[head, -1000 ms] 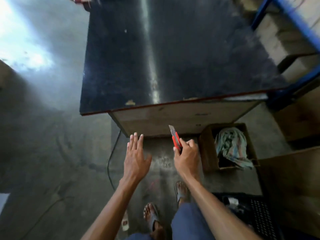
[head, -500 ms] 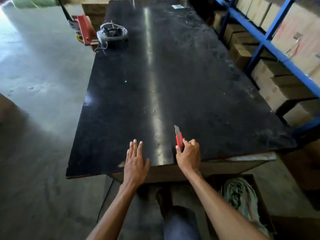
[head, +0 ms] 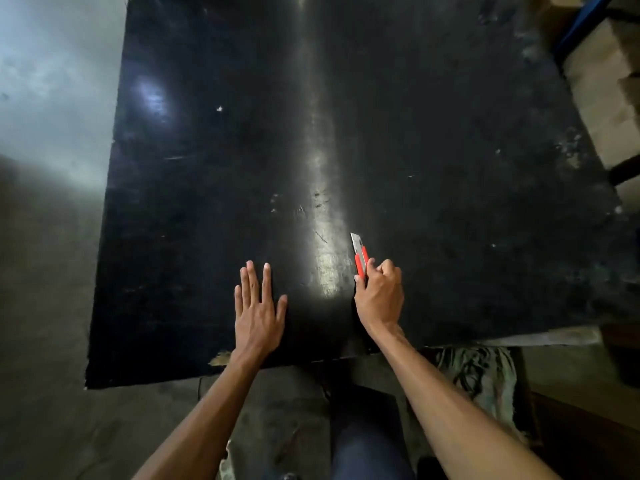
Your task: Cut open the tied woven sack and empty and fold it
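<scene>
While I look down on the black counter (head: 214, 188), I see both hands over its near edge. My left hand (head: 258, 311) is flat, with the fingers stretched and nothing in it; I cannot tell if the palm touches the counter or only hangs above it. My right hand (head: 379, 296) is closed around a red utility knife (head: 360, 259), and the blade sticks out above the fist, pointing away from me. Most of the knife handle is hidden inside the fist. I do not see a tied sack anywhere on the counter. Below the near right corner of the counter there is a crumpled pale woven material (head: 485, 375), partly covered by my right forearm and by the counter edge; I cannot say if this is the sack. Beyond the far right corner of the counter, cardboard boxes (head: 609, 109) on a blue rack (head: 581, 22) are cut off by the frame.
</scene>
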`<state>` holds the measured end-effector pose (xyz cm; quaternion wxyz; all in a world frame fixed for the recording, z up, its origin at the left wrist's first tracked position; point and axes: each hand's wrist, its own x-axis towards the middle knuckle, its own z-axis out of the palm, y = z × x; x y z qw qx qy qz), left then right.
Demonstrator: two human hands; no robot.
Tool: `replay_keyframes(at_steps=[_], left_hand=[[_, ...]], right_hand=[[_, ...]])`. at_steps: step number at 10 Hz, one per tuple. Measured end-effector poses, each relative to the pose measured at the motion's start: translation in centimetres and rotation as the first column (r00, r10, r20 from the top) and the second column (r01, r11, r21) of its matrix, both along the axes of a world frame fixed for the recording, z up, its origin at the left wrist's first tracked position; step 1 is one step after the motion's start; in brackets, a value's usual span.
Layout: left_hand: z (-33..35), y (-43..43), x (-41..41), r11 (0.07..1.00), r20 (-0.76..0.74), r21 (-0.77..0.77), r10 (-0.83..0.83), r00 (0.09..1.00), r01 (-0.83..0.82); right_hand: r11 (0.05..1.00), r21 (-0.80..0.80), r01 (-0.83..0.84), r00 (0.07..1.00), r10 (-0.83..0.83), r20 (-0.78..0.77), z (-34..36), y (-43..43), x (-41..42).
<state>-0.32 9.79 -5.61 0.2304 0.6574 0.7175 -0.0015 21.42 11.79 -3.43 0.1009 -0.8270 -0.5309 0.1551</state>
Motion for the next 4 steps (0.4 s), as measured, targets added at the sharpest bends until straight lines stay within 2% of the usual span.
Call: replay_keyframes(at_steps=[2,3,4], left_hand=[[0.1,-0.1,-0.2,1.000,-0.013,-0.018,-0.022,1.000,0.021],[1.5,0.2,-0.5,0.999,0.062,-0.050,-0.001,0.998,0.004],[3.2,-1.7,-0.7,0.999,0.100,-0.048,0.028,0.995,-0.024]], right_hand=[[1.000,-0.011,-0.016,0.998,0.015,-0.058,0.3,-0.1,0.5],[1.000,0.000,0.024,0.986,-0.023,-0.165,1.6,-0.4,0.6],[1.000,0.020,-0.002,0.983,0.006,-0.181,3.0,-2.2,0.4]])
